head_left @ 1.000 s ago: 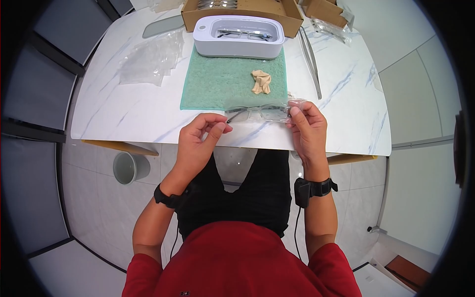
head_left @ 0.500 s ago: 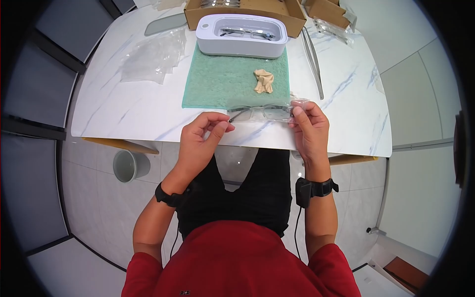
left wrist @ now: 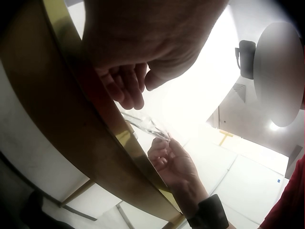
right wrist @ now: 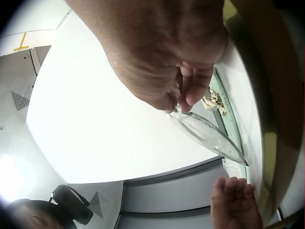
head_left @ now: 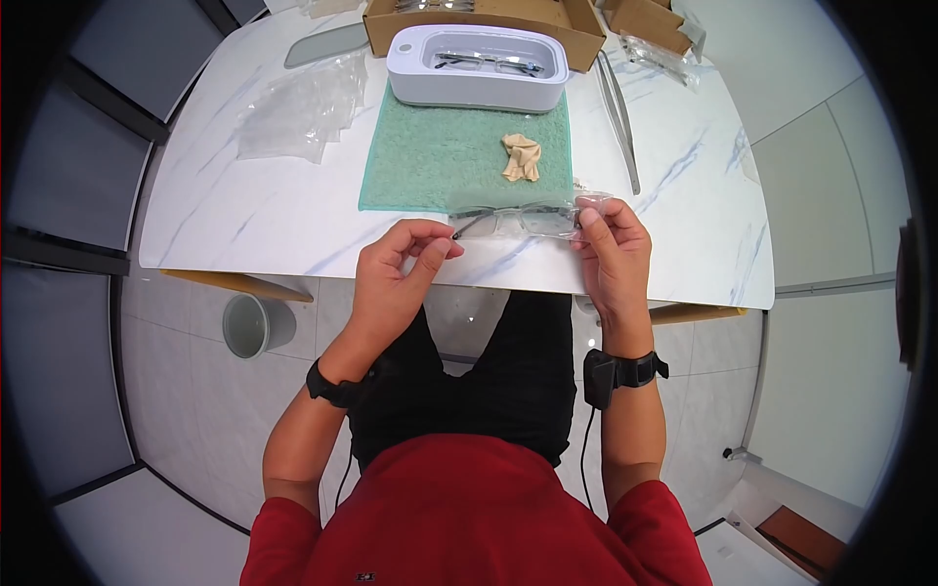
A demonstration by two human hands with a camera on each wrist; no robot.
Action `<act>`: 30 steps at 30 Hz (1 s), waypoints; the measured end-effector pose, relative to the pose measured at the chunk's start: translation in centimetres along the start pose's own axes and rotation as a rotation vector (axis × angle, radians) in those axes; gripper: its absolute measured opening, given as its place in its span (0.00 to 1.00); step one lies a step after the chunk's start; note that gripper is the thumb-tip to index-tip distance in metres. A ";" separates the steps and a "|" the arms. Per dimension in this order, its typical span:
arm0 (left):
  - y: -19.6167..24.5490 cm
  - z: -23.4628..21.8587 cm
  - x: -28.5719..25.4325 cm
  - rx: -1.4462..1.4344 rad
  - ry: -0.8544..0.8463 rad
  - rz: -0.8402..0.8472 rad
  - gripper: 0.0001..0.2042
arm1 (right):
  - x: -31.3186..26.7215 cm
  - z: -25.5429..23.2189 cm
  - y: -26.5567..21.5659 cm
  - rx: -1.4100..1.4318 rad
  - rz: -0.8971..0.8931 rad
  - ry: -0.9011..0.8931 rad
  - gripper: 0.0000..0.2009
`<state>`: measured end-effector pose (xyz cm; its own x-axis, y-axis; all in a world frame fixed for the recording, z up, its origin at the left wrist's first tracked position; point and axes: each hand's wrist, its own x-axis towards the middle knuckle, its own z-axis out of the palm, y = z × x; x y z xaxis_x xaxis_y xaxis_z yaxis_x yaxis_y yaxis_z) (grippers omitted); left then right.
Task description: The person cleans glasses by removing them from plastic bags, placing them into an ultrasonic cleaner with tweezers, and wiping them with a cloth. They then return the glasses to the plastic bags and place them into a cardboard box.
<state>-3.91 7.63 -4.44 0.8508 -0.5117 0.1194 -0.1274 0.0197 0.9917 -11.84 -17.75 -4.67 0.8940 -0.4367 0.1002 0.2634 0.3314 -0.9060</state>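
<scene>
A pair of eyeglasses (head_left: 510,222) lies inside a clear plastic bag (right wrist: 209,136), held level just above the table's near edge. My right hand (head_left: 616,244) pinches the bag's right end between thumb and fingers. At the other end is my left hand (head_left: 399,266), its fingers loosely bent. In the head view its fingertips overlap the bag's left edge, while the right wrist view shows a small gap between that hand (right wrist: 234,202) and the bag. Beyond the bag, a crumpled beige cloth (head_left: 522,158) sits on a green towel (head_left: 430,161).
A white cleaning basin (head_left: 477,93) with another pair of glasses in it stands on the towel's far edge. Behind it is a cardboard box (head_left: 547,20). Clear bags (head_left: 303,112) lie left, long tweezers (head_left: 618,122) right. A bin (head_left: 256,327) stands on the floor.
Between the earliest frame and the middle one, hands and bag shift slightly right in the head view, along with the whole table scene. Both hands keep their pose.
</scene>
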 end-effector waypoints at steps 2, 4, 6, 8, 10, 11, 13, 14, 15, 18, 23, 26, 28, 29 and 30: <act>0.0 0.0 0.0 0.008 -0.001 -0.001 0.09 | 0.0 0.0 0.0 0.003 0.001 0.005 0.07; -0.1 0.0 0.0 0.012 -0.002 -0.003 0.09 | 0.0 0.0 0.0 0.007 0.000 0.008 0.07; -0.3 0.0 0.0 0.011 0.000 0.006 0.09 | 0.0 -0.1 0.1 0.010 -0.003 -0.003 0.07; -0.3 0.0 0.0 0.010 0.002 0.011 0.08 | 0.0 -0.2 0.2 0.011 -0.005 -0.006 0.07; -0.3 0.0 0.0 0.008 0.005 0.012 0.08 | 0.0 -0.1 0.2 0.010 -0.008 -0.001 0.06; -0.3 0.0 0.0 0.010 0.006 0.010 0.08 | 0.0 -0.1 0.2 0.010 -0.010 0.002 0.06; -0.2 0.0 -0.1 0.012 0.006 0.007 0.09 | 0.0 -0.1 0.1 0.010 -0.014 0.009 0.06; -0.2 0.0 -0.1 0.013 0.006 0.008 0.09 | 0.0 -0.1 0.1 0.008 -0.013 0.009 0.06; -0.2 0.0 -0.1 0.014 0.007 0.008 0.09 | 0.0 -0.1 0.1 0.006 -0.012 0.009 0.06; -0.1 0.1 -0.1 0.016 0.009 0.013 0.09 | 0.0 -0.1 0.1 -0.001 -0.017 0.009 0.06; -0.4 0.0 -0.1 0.019 0.009 0.026 0.09 | 0.0 0.0 0.1 0.009 -0.018 0.009 0.06; -0.1 0.1 -0.1 0.034 0.012 0.016 0.09 | -0.1 0.2 0.0 0.006 -0.014 0.019 0.06; -0.1 0.1 -0.1 0.033 0.012 0.020 0.09 | -0.1 0.3 -0.1 0.003 -0.011 0.021 0.07; -0.2 0.1 -0.1 0.033 0.012 0.022 0.09 | -0.1 0.4 -0.2 0.004 -0.011 0.022 0.07; -0.2 0.1 -0.1 0.033 0.012 0.024 0.09 | -0.1 0.4 -0.2 0.005 -0.010 0.022 0.07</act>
<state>-4.04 7.58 -4.68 0.8534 -0.5010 0.1438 -0.1645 0.0029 0.9864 -11.83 -17.42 -4.33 0.8830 -0.4586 0.1000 0.2740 0.3307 -0.9031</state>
